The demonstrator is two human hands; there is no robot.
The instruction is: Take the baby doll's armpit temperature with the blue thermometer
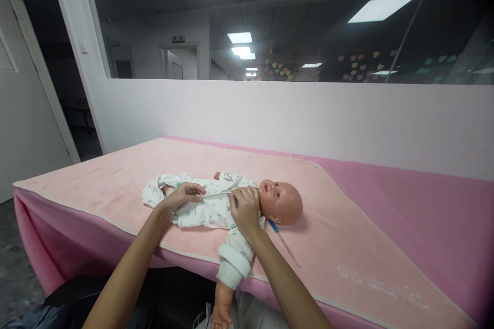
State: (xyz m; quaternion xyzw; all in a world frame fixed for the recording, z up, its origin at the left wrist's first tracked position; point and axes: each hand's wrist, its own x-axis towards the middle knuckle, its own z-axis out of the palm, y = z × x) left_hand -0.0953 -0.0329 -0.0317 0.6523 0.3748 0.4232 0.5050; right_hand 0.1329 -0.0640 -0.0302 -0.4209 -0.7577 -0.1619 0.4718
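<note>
A baby doll (pixel 283 203) lies on its back, its bald head to the right. It wears a white printed baby outfit (pixel 212 214) with an open-looking front edge across the chest. My left hand (pixel 186 196) is closed at the doll's waist, its fingertips pinching that edge. My right hand (pixel 246 208) is closed on the outfit's upper edge by the neck, and its fingers hide part of the fabric. A white strip of cloth stretches between both hands. One doll arm (pixel 224 298), in a cuffed sleeve, hangs over the table's front edge.
A pale pink mat (pixel 339 247) covers the table over a darker pink cloth (pixel 436 205). Beside the doll's head lies a thin clear stick with a blue end (pixel 283 241), resembling a thermometer. Behind stands a white wall (pixel 289 118) below a window.
</note>
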